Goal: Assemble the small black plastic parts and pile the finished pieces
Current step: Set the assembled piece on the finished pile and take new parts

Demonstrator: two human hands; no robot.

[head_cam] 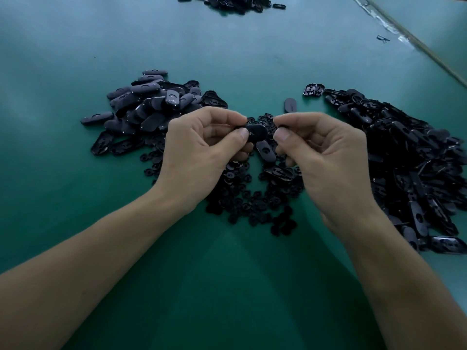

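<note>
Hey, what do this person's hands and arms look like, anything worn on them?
Both are bare. The left hand and right hand wear no gloves or rings, and the nails are short. The left forearm and right forearm show no sleeves, watch or bands.

Far pile cut by top edge; piece in right hand mostly hidden.

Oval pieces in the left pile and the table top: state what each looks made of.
Oval pieces: probably moulded plastic, black, semi-gloss; smooth rounded faces catch soft highlights. Table top: green matte covering, perhaps rubber or vinyl; only broad, dull sheen.
</note>
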